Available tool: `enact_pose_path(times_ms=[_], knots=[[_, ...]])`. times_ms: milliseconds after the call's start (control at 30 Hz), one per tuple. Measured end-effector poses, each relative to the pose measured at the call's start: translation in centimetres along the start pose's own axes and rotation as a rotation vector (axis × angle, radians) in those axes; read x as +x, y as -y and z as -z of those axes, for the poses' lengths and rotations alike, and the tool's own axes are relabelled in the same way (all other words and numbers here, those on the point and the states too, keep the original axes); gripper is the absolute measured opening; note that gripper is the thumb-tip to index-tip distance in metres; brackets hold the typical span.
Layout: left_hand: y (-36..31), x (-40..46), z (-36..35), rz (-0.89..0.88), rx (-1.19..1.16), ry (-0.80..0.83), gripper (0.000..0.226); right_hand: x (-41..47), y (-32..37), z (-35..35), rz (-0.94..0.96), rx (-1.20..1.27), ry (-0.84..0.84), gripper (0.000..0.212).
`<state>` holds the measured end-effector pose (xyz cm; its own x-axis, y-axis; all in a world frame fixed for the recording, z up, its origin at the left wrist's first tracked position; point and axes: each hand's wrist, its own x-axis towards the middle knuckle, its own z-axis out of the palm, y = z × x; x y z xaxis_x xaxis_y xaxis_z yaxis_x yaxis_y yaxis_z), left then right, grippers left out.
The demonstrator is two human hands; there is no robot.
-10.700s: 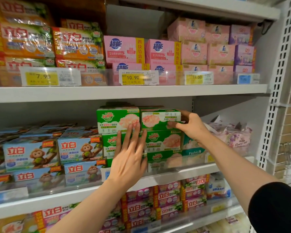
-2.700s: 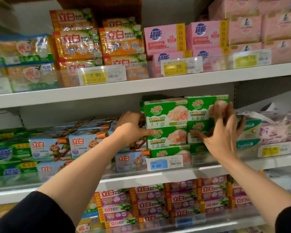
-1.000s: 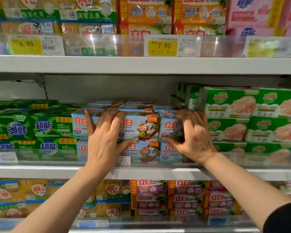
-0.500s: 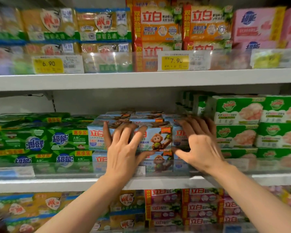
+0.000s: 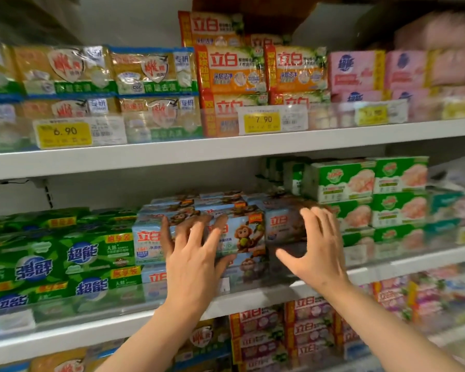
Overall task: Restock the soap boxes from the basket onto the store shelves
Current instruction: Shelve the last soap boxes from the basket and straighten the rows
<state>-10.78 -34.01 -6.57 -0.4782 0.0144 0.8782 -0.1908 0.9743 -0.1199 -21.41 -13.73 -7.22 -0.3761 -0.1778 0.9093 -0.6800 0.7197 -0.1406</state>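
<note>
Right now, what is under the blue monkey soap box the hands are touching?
Under the blue monkey box sits another monkey box, showing between the left hand and right hand. The clear shelf guard and the hands cover its lower part.

The light is bright and even. The right side looks blurry and smeared. Shiny plastic packs (image 5: 151,73) glare. Edges bend a bit.

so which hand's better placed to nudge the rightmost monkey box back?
Right. The right hand already spreads over the rightmost blue monkey soap box; the left hand covers the boxes further left.
</note>
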Motion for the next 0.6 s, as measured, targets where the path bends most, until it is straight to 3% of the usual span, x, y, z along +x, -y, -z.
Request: enact_pose_path(times_ms=[167,467,600], knots=[[-0.4,0.3,-0.6,0.054,-0.09,-0.028,0.058,-1.3,-0.5,0.3,0.044,-0.019,-0.182,0.058],[-0.5,0.2,-1.9,0.065,-0.082,-0.163,0.048,0.2,0.3,-2.1,0.091,-0.123,-0.122,0.052],[-0.3,0.2,-2.2,0.048,-0.08,-0.21,0.046,0.1,-0.2,-3.0,0.106,-0.107,-0.179,0.051]])
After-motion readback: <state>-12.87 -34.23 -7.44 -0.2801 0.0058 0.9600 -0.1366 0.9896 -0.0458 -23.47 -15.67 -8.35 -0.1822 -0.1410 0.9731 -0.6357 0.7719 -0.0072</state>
